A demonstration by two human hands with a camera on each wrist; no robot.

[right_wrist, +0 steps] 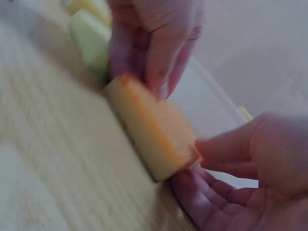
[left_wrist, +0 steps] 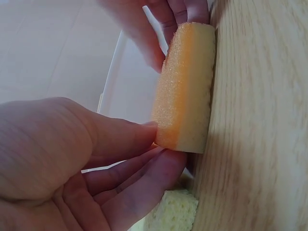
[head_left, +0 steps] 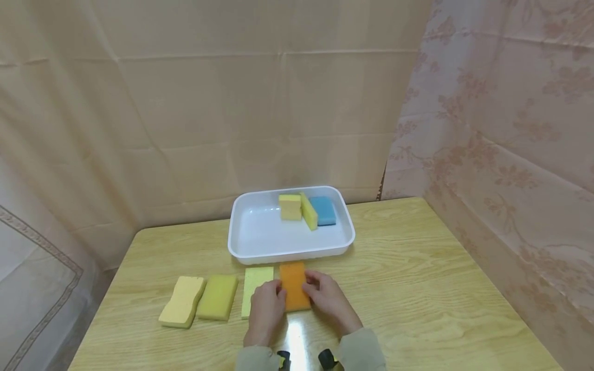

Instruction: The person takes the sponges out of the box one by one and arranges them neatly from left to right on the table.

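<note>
An orange-topped sponge [head_left: 293,288] with a pale yellow lower layer lies on the table in front of the white tray. My left hand [head_left: 267,309] pinches its left edge, thumb on the orange top and fingers at the side, as the left wrist view shows. On the opposite edge my right hand [right_wrist: 231,168] holds it the same way, with the thumb on top. Just left of it is a pale green-yellow sponge [head_left: 256,282], partly covered by my left hand. Farther left lie a yellow sponge [head_left: 217,297] and a wavy-sided light yellow sponge [head_left: 183,302].
The white tray [head_left: 255,256] stands at the back of the wooden table [head_left: 417,288]. Inside its right half are a light yellow sponge [head_left: 290,207], a yellow one on edge [head_left: 308,211] and a blue one [head_left: 323,210]. Curtains hang behind and at the right.
</note>
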